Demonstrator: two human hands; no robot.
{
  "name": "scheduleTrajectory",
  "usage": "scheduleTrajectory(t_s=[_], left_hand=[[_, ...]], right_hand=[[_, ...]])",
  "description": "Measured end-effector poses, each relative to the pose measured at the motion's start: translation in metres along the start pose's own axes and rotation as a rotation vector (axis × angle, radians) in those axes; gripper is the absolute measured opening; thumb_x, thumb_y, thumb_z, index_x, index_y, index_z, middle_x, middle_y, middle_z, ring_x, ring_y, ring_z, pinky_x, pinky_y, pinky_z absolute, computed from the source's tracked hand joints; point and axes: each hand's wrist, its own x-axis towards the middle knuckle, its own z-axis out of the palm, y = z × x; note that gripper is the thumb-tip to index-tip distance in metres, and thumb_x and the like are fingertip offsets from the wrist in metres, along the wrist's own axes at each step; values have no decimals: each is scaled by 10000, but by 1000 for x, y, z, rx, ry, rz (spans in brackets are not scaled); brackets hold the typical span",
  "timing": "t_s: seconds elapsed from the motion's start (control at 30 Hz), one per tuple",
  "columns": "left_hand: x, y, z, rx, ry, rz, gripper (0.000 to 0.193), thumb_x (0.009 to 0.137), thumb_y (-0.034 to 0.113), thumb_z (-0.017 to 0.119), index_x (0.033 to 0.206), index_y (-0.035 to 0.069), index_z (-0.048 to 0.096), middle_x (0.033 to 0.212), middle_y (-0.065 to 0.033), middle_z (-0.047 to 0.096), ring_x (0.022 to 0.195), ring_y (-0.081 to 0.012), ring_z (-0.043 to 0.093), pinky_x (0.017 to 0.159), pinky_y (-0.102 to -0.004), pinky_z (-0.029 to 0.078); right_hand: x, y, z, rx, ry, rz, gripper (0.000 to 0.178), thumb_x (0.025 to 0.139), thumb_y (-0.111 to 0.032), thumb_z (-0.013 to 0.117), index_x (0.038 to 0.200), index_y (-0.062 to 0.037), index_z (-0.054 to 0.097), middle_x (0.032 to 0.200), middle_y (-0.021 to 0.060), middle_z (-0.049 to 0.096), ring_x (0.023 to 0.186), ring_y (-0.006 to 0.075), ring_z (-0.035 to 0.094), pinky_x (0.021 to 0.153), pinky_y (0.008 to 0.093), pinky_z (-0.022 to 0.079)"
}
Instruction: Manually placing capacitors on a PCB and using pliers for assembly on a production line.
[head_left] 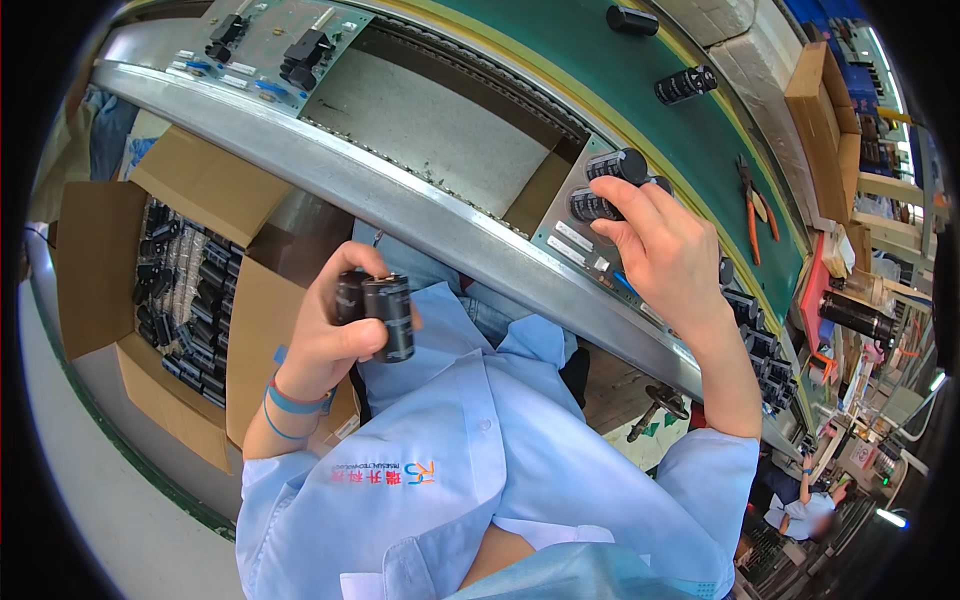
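Now, lettering first: pale print runs over the two black cylinders [396,325] in the left hand [325,330], too small to make out from where I stand. On the chest of the light blue shirt [550,430] sits a coloured emblem [385,472] with a line of characters beside it. More pale print shows on the upper cylinder [612,165] and the lower cylinder [592,205], both at the near circuit board [570,183].

And the grips! The left one is curled firmly round its pair, held above the lap; the right hand [668,250] has thumb and forefinger closed about the lower cylinder, with the upper one just beside it.

Counting up: two in the left hand, two plain to see by the right fingers, another partly hidden behind them, two loose cylinders [686,86] lying apart at the top. Two circuit boards in all, the far board [265,50] carrying dark and white parts. One pair of pliers [752,212], orange-handled. The big cardboard box [95,270] on the left holds more cylinders than I can count.

Underneath, a green worktop [700,135] edged in yellow, alongside a bright metal rail [430,205]. Over right, a smaller open carton [820,125], and farther back a co-worker [800,515] in pale blue.
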Motion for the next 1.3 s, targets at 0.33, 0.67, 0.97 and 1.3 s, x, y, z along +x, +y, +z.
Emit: scheduleTrajectory(t_s=[0.33, 0.67, 0.97, 1.3], left_hand=[[24, 18, 31, -29, -137, 30, 564, 698, 220, 842, 1078, 106, 440, 965, -154, 650, 906, -202, 646, 798, -307, 510], [35, 15, 49, -157, -174, 41, 588, 728, 115, 810, 1213, 50, 484, 1124, -199, 627, 710, -87, 571, 515, -193, 440], [47, -2, 92, 541, -321, 871, 459, 665, -68, 767, 1066, 29, 566, 1114, -184, 632, 968, -269, 655, 799, -330, 539], [32, -11, 65, 832, -340, 662, 428, 751, 135, 776, 1109, 30, 566, 1041, -114, 627, 811, -222, 626, 695, -290, 508]], right_hand=[[-3, 0, 17, 72, 103, 37, 324, 737, -77, 694, 1041, -119, 591, 726, 86, 578, 586, 279, 608, 493, 365, 484], [-8, -6, -5, -77, 4, 62, 438, 735, -132, 728, 1156, -140, 607, 658, 58, 582, 550, 254, 601, 482, 339, 473], [-49, -56, 16, 1654, -36, 298, 662, 828, -149, 719, 1397, -69, 388, 1149, 82, 560, 783, 117, 583, 564, 259, 504], [-60, -7, -14, 1163, 222, 414, 400, 737, 51, 732, 1104, 13, 578, 1101, 76, 549, 985, 149, 572, 771, 251, 525]])
